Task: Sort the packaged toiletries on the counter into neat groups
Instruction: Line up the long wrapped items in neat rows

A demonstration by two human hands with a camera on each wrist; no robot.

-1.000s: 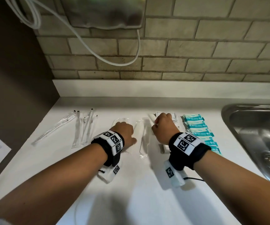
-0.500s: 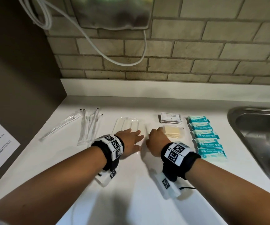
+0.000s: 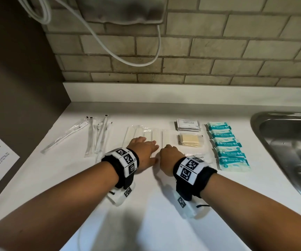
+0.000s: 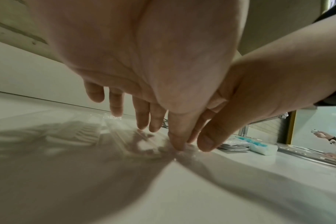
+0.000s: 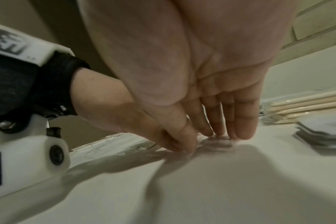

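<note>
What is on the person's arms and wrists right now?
Both forearms are bare, no sleeves. The left wrist and right wrist each carry a black fabric band topped with white blocks printed with black square code markers. Under each band hangs a white plastic camera housing, and a thin black cable loops from the right one.

Your head view is evenly lit from above and sharp at centre. The counter (image 3: pixel 164 223) glows bright white; the left wall panel (image 3: pixel 19 78) goes dark. You cast soft shadows of both forearms toward the near edge. The sink (image 3: pixel 281 142) shows mild glare on its steel. Brick lines bow at the edges from wide-angle distortion.

Your left wrist view is dimmer, with the palm (image 4: pixel 153 53) close and soft. Finger shadows fan across the counter.

Your right wrist view is the blurriest; fingertips (image 5: pixel 244 133) and packets smear, and its corners bend.
</note>
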